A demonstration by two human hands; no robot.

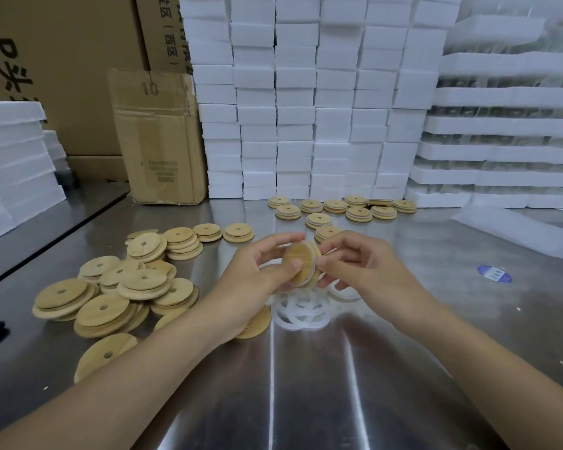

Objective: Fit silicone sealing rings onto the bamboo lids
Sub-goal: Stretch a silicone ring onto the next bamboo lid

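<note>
The left hand (257,274) is pinching a bamboo lid (298,254) on edge, with its thumb pressing the face. The right hand (361,264) is gripping the white silicone ring (301,283) at the rim. Loose rings (301,311) are lying just below that lid on the steel table (338,368). Heaped lids (121,287) are lying to its left, and more lids (338,207) are sitting beyond it.

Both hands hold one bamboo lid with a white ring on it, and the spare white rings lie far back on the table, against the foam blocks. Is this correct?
Not quite. The head view shows the spare white rings on the table directly below the hands, not against the foam blocks. The left hand and right hand do hold one bamboo lid with a white ring.
</note>
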